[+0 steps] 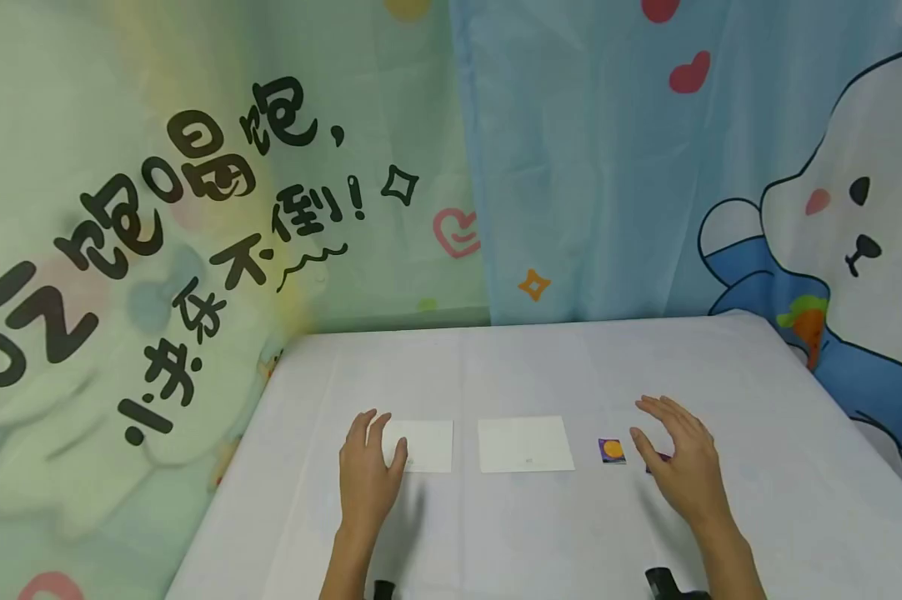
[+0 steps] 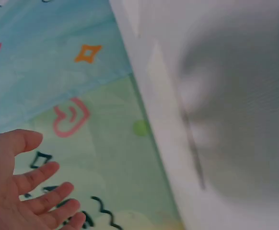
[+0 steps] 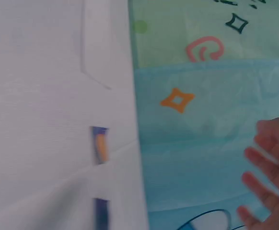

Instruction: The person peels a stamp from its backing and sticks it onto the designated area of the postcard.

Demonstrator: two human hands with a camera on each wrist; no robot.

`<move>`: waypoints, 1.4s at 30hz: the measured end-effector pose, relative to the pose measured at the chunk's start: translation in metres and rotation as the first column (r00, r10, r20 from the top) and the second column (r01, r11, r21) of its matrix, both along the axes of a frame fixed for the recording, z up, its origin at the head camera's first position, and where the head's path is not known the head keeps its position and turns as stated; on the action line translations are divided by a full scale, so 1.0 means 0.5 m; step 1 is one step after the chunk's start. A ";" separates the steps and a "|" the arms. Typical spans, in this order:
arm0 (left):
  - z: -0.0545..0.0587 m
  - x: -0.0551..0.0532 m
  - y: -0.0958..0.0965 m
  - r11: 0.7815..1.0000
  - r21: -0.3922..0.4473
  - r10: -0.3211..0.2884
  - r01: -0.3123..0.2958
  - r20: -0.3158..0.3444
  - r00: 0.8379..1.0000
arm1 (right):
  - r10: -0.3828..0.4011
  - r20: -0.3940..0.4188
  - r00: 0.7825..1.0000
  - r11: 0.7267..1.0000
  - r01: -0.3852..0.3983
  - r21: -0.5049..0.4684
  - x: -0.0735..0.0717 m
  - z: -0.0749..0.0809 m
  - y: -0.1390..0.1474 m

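My left hand (image 1: 368, 479) hovers over the table beside a white sheet (image 1: 428, 447), covering part of its left side. Its fingers are spread and hold nothing, as the left wrist view also shows. A second white sheet (image 1: 526, 445) lies to the right of the first. Farther right is a small square card (image 1: 612, 451), purple with an orange round shape. My right hand (image 1: 679, 462) is raised just right of that card, with loose fingers and nothing in them. It mostly hides another dark card, seen better in the right wrist view as a dark card (image 3: 101, 213).
A white cloth covers the table (image 1: 496, 533). Printed curtains stand behind it, a green one (image 1: 391, 283) with lettering on the left and a blue one (image 1: 586, 208) on the right. Black straps or devices (image 1: 672, 583) show at the wrists along the bottom edge.
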State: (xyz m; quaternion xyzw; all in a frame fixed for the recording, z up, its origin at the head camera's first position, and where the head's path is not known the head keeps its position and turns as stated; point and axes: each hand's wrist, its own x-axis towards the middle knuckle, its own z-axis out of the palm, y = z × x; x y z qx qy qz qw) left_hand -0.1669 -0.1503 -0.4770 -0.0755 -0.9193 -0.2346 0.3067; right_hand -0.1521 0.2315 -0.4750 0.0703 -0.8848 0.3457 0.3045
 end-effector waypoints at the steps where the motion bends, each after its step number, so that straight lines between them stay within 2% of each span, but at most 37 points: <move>1: -0.009 -0.002 -0.002 1.000 0.009 0.001 -0.001 -0.002 1.000 | 0.013 -0.020 1.000 1.000 -0.013 -0.022 -0.003 -0.011 0.002; 4: -0.037 -0.008 -0.009 1.000 0.024 -0.002 0.002 0.008 1.000 | 0.049 -0.088 0.995 0.995 -0.056 -0.083 -0.015 -0.054 0.013; 7: -0.067 -0.011 -0.020 0.999 0.032 -0.022 0.021 0.035 0.999 | 0.063 -0.076 0.995 0.988 -0.073 -0.136 -0.021 -0.091 0.022; 10: -0.093 -0.011 -0.034 0.998 0.044 -0.052 0.049 0.071 0.996 | 0.051 0.013 0.999 0.981 -0.047 -0.187 -0.019 -0.113 0.026; 14: -0.117 -0.012 -0.053 0.995 0.065 -0.080 0.072 0.129 0.988 | 0.051 0.115 0.992 0.977 -0.026 -0.212 -0.020 -0.139 0.030; 19: -0.140 -0.016 -0.073 0.988 0.109 -0.133 0.109 0.243 0.961 | 0.061 0.238 0.969 0.985 -0.020 -0.174 -0.020 -0.165 0.036; 23: -0.161 -0.017 -0.086 0.987 0.112 -0.142 0.113 0.304 0.942 | 0.100 0.272 0.957 0.988 -0.064 -0.141 -0.022 -0.179 0.039; 28: -0.180 -0.015 -0.096 0.985 0.121 -0.155 0.122 0.311 0.938 | 0.156 0.251 0.955 0.987 -0.142 -0.072 -0.032 -0.192 0.040; 35: -0.188 -0.018 -0.095 0.989 0.092 -0.145 0.118 0.392 0.908 | 0.128 0.260 0.957 0.990 -0.139 0.024 -0.032 -0.194 0.037; 42: -0.191 -0.016 -0.095 0.988 0.080 -0.155 0.135 0.378 0.913 | 0.088 0.279 0.956 0.990 -0.114 0.078 -0.031 -0.193 0.035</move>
